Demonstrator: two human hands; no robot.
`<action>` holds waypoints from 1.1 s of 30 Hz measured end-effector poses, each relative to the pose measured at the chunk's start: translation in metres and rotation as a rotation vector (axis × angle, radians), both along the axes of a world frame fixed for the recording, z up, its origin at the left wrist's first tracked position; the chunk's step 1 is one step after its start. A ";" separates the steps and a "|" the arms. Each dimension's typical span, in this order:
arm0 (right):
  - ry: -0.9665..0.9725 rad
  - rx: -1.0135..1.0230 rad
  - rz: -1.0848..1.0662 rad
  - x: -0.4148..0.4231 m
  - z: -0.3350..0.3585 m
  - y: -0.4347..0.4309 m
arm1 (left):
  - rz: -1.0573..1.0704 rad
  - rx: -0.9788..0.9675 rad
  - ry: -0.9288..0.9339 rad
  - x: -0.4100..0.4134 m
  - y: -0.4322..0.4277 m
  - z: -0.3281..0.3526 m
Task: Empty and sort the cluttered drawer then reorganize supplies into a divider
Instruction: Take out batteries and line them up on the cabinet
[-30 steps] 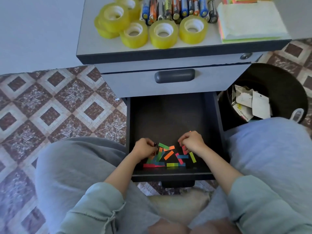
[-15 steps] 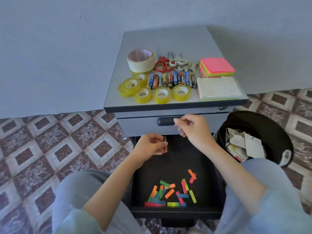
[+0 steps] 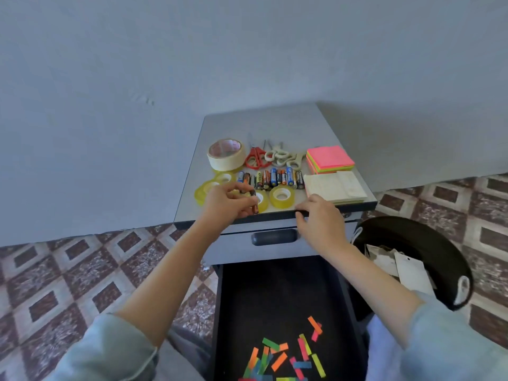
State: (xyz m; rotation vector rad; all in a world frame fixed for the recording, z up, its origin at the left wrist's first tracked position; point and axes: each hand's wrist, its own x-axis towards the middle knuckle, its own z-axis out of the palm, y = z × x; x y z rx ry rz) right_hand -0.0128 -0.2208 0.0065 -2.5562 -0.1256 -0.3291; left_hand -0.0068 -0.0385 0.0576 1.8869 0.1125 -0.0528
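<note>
My left hand (image 3: 229,203) pinches a small dark battery (image 3: 254,205) above the front of the grey cabinet top (image 3: 264,125), just over the yellow tape rolls (image 3: 281,197). A row of batteries (image 3: 272,178) lies behind them. My right hand (image 3: 321,220) rests with bent fingers on the cabinet top's front edge; whether it holds anything is hidden. Below, the black drawer (image 3: 220,312) stands pulled out, with several coloured paper strips (image 3: 286,358) scattered at its near end.
A masking tape roll (image 3: 226,154), scissors (image 3: 257,158), neon sticky notes (image 3: 330,159) and a white pad (image 3: 335,187) share the cabinet top. The upper drawer's handle (image 3: 275,237) is below my hands. A black bin (image 3: 428,243) with paper scraps stands to the right.
Both hands rose out of the drawer to the cabinet top. My left hand carried a battery up from among the strips. The view tilted up from the drawer.
</note>
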 end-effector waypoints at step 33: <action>0.006 -0.138 0.005 0.008 0.007 -0.001 | 0.039 0.287 -0.114 0.062 -0.005 0.010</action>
